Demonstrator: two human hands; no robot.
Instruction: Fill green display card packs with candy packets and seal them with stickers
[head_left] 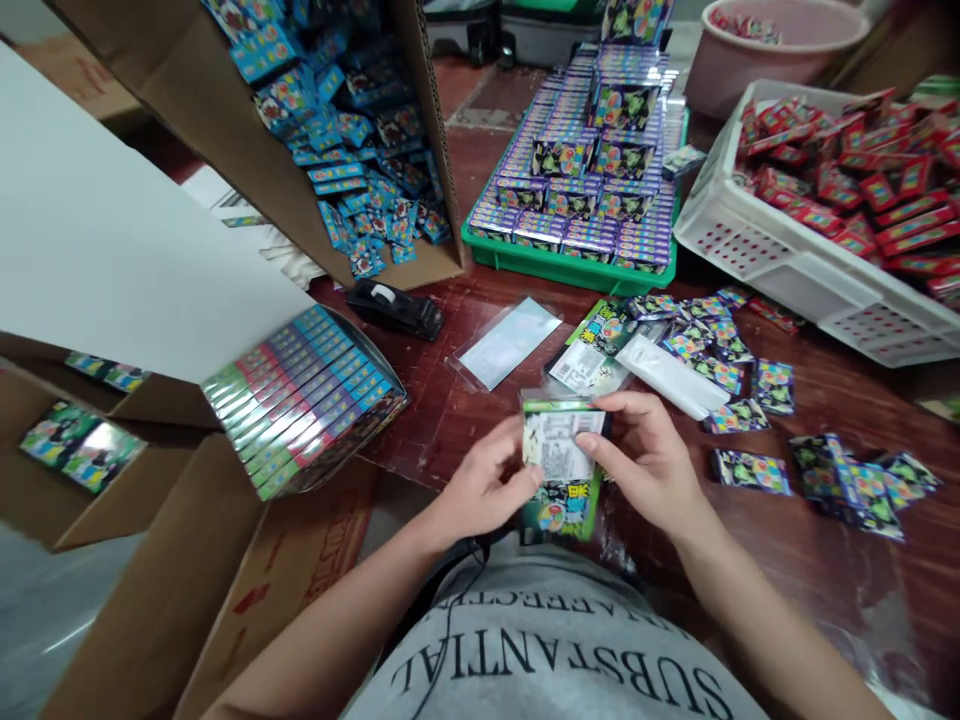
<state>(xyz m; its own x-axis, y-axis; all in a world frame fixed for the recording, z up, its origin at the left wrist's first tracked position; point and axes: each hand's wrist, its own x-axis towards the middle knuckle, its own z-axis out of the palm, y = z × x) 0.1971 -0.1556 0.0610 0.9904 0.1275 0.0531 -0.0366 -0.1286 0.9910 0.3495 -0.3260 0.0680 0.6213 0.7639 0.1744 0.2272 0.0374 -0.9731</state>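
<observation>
Between my hands is a flat printed packet (561, 455), green and black with a white label and a clear wrapper. My left hand (491, 480) grips its left edge, thumb on the front. At the right edge my right hand (645, 455) pinches it, thumb over the label. Just beyond lie a similar green packet (589, 350), a white folded strip (671, 375) and a pale card in a clear sleeve (510, 342). Several small dark purple boxes (709, 340) are scattered to the right of them on the dark red table (420, 430).
A green tray (570, 268) packed with purple boxes stands at the back. White basket (817, 290) with red boxes, right; pink tub (772, 60) behind. On the left are a carton (442, 150) of blue boxes, a black tape dispenser (394, 308) and a wrapped multicoloured stack (307, 400).
</observation>
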